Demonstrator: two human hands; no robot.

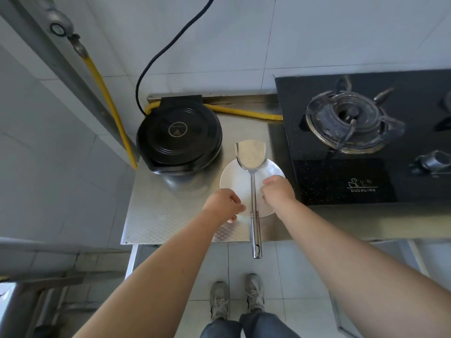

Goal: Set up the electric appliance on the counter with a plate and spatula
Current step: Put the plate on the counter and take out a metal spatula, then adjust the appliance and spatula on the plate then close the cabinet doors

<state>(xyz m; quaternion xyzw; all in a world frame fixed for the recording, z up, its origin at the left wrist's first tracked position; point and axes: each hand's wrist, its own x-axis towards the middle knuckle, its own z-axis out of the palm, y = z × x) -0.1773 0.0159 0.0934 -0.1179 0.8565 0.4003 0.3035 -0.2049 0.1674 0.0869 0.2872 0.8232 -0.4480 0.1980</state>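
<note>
A round black electric griddle sits lid-down at the back left of the steel counter, its black cord running up the wall. To its right lies a white plate with a steel spatula across it, blade toward the wall, handle sticking out past the counter's front edge. My left hand grips the plate's left rim. My right hand holds the plate's right rim.
A black gas hob with a burner fills the counter to the right, close to the plate. A yellow gas hose runs along the back edge and up the left wall. Below is tiled floor with my shoes.
</note>
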